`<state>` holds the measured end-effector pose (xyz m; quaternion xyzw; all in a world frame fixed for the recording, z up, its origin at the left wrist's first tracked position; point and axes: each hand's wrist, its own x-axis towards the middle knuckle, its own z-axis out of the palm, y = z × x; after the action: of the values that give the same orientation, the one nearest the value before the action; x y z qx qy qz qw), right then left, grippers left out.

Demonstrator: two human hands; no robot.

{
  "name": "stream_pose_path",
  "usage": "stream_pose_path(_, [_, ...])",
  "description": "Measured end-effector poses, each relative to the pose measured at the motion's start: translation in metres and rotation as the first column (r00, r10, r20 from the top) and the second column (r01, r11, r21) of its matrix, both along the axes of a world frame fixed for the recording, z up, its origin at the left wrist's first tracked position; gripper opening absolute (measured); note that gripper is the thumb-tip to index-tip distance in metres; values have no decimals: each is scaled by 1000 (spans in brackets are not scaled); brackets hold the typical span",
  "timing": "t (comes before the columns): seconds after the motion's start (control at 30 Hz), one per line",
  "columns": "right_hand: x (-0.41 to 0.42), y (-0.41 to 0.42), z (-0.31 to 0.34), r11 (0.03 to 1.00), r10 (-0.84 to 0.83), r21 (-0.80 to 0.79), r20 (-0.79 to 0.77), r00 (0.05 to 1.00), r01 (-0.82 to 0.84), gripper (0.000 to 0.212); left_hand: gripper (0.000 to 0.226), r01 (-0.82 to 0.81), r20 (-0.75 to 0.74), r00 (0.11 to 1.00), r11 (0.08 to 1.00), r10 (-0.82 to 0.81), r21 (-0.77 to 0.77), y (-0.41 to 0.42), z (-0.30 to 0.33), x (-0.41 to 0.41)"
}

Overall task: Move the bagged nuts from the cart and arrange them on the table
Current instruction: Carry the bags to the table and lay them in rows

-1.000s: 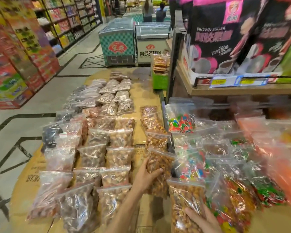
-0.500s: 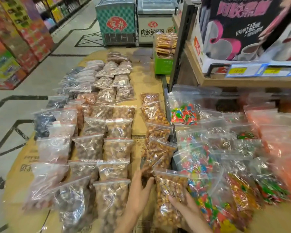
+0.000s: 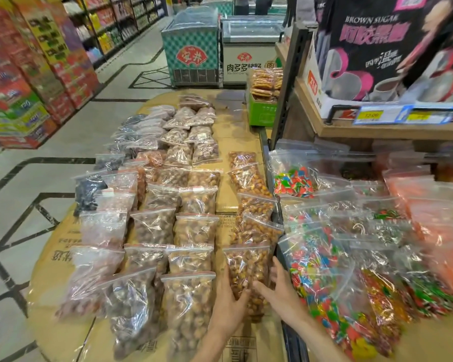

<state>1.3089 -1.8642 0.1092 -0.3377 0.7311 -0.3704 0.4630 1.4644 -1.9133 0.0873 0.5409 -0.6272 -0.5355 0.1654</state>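
Note:
Clear zip bags of nuts lie in rows on the cardboard-covered table (image 3: 234, 138). The right-hand column (image 3: 249, 178) holds golden-brown nuts. At its near end lies one more bag of golden nuts (image 3: 247, 265), overlapping the bag behind it. My left hand (image 3: 228, 301) grips this bag's lower left part, fingers curled over it. On the bag's right edge rests my right hand (image 3: 279, 291), fingers spread. The cart (image 3: 264, 150) stands right of the table, filled with bags of coloured sweets (image 3: 314, 265).
A wooden shelf (image 3: 377, 131) with dark drink boxes hangs over the cart's far side. A green crate of snacks (image 3: 262, 111) sits past the table's far right corner. Two chest freezers (image 3: 194, 50) stand beyond. Stacked cartons (image 3: 32, 82) line the aisle on the left.
The bag of golden nuts moved left from the cart's edge onto the table, ending at the near end of the right column. My right hand's fingers have spread off it.

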Motion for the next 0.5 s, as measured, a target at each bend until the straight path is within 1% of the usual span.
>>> stream_pose_path(0.1, [4,8,2,999,22,33,-3,1000,-22,104,98,61,-23,998,998,-61,-17,2,3,9])
stream_pose_path(0.2, [9,16,6,999,34,29,-23,999,-33,103,99,137,0,990,989,-138,-49,1,9,14])
stream_pose_path(0.27, [13,21,12,999,46,28,-52,998,-45,100,94,166,29,986,982,-164,-92,2,15,18])
stream_pose_path(0.37, [14,27,21,997,61,49,-113,992,-55,97,80,197,44,980,968,-193,-154,4,30,24])
stream_pose_path(0.5, [12,30,30,992,113,79,-194,974,-99,99,66,230,99,973,925,-210,-302,7,54,32])
